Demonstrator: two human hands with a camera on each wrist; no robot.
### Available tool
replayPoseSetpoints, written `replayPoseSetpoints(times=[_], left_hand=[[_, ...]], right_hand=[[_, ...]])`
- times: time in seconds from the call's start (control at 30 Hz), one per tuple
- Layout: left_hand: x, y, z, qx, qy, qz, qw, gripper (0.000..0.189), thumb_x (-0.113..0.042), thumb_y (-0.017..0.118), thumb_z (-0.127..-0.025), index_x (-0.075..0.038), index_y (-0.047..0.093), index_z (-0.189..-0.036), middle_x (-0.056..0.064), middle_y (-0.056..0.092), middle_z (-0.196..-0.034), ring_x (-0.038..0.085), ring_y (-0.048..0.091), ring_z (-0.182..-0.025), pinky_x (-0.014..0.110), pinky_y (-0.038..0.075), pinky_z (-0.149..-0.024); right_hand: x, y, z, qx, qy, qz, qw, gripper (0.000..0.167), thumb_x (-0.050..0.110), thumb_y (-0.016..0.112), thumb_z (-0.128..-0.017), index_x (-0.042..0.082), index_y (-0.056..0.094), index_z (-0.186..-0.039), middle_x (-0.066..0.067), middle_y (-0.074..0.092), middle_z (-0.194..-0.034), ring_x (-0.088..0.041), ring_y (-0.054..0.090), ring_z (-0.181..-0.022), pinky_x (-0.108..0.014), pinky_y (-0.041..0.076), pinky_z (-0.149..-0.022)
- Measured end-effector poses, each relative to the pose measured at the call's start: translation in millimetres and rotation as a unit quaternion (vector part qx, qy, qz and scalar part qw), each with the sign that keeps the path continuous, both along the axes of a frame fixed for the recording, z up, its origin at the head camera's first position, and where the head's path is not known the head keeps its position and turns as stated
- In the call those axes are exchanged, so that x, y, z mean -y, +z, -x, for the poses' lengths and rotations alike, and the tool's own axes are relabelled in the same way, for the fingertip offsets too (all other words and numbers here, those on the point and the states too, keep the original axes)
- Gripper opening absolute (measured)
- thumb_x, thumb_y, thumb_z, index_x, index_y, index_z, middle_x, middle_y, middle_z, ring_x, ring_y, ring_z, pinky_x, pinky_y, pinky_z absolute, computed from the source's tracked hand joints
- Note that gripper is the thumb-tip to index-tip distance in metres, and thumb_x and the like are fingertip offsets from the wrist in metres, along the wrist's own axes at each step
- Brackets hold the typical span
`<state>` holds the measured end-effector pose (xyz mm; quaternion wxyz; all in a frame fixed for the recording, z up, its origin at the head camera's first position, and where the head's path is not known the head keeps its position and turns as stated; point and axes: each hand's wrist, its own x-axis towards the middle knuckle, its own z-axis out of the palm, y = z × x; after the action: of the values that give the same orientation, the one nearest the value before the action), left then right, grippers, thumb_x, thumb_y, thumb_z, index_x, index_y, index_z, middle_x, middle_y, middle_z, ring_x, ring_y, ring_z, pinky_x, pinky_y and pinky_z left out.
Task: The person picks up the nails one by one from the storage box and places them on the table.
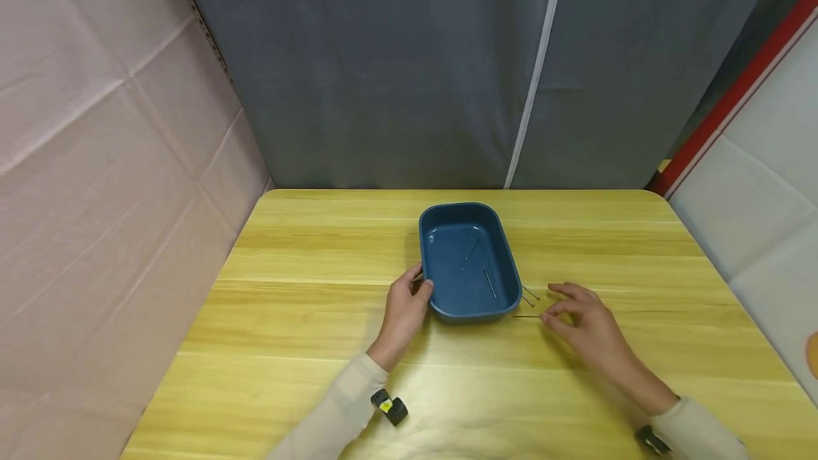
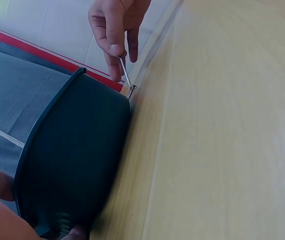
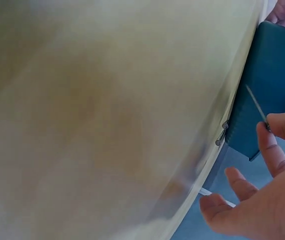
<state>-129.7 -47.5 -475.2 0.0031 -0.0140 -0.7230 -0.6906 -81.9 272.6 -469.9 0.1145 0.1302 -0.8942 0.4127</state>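
A dark blue rectangular tray (image 1: 455,282) stands on the table, its long side pointing away from me. My left hand (image 1: 402,311) grips the tray's left side near the front corner, thumb over the rim. Inside the tray lie two thin nails, one nail (image 1: 472,250) farther back and another nail (image 1: 490,284) toward the right wall. Off the front right corner, my right hand (image 1: 588,332) pinches a nail (image 3: 256,104) between thumb and index finger, its other fingers spread. The held nail points left toward the tray. Two more nails (image 3: 221,134) rest on the table beside that corner.
The wooden table (image 1: 307,304) reaches to a grey curtain (image 1: 396,77) at the back. A pale sheet (image 1: 128,197) hangs on the left, and a white panel (image 1: 760,140) with a red border stands on the right. Both wrists carry small dark devices.
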Motion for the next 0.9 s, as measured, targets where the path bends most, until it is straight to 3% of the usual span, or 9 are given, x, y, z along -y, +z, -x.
replayPoseSetpoints(times=[0.17, 0.27, 0.4, 0.53, 0.9], left_hand=[[0.2, -0.3, 0.4, -0.001, 0.002, 0.001, 1.0, 0.049, -0.003, 0.057, -0.111, 0.011, 0.05, -0.158, 0.03, 0.063, -0.148, 0.042, 0.065, -0.13, 0.042, 0.056, -0.105], [0.2, 0.1, 0.1, -0.001, 0.002, 0.002, 1.0, 0.049, -0.003, 0.057, -0.111, 0.011, 0.05, -0.158, 0.03, 0.063, -0.148, 0.042, 0.065, -0.13, 0.041, 0.057, -0.105], [0.1, 0.8, -0.5, 0.0, 0.004, 0.005, 1.0, 0.049, -0.003, 0.057, -0.111, 0.011, 0.051, -0.157, 0.029, 0.064, -0.147, 0.041, 0.066, -0.13, 0.04, 0.057, -0.104], [0.1, 1.3, -0.7, 0.0, 0.004, 0.008, 1.0, 0.049, -0.003, 0.057, -0.111, 0.011, 0.052, -0.157, 0.029, 0.064, -0.147, 0.041, 0.066, -0.13, 0.04, 0.056, -0.104], [0.7, 0.1, 1.1, -0.004, 0.002, 0.004, 1.0, 0.049, -0.004, 0.057, -0.111, 0.011, 0.051, -0.157, 0.029, 0.063, -0.149, 0.042, 0.065, -0.131, 0.043, 0.056, -0.105]], right_hand=[[2.2, -1.2, 3.1, 0.006, 0.004, -0.042, 0.9991, 0.014, -0.001, 0.087, -0.089, 0.01, 0.081, -0.084, -0.035, 0.066, -0.139, -0.061, 0.047, -0.138, -0.082, 0.036, -0.11], [2.3, -3.1, 4.2, -0.017, 0.013, -0.088, 0.9959, 0.015, -0.003, 0.088, -0.087, 0.01, 0.08, -0.082, -0.036, 0.067, -0.137, -0.063, 0.045, -0.139, -0.082, 0.036, -0.11], [2.0, -6.9, 4.4, -0.068, 0.024, -0.154, 0.9854, 0.023, -0.001, 0.093, -0.081, 0.016, 0.078, -0.078, -0.035, 0.069, -0.133, -0.065, 0.048, -0.137, -0.083, 0.039, -0.106], [1.9, -9.5, 3.6, -0.094, 0.032, -0.201, 0.9746, 0.027, 0.002, 0.095, -0.079, 0.02, 0.075, -0.075, -0.033, 0.07, -0.133, -0.062, 0.05, -0.137, -0.084, 0.043, -0.101], [3.9, -9.5, 2.4, -0.098, 0.035, -0.217, 0.9706, 0.024, 0.002, 0.094, -0.081, 0.018, 0.077, -0.078, -0.032, 0.07, -0.133, -0.06, 0.052, -0.137, -0.078, 0.045, -0.106]])
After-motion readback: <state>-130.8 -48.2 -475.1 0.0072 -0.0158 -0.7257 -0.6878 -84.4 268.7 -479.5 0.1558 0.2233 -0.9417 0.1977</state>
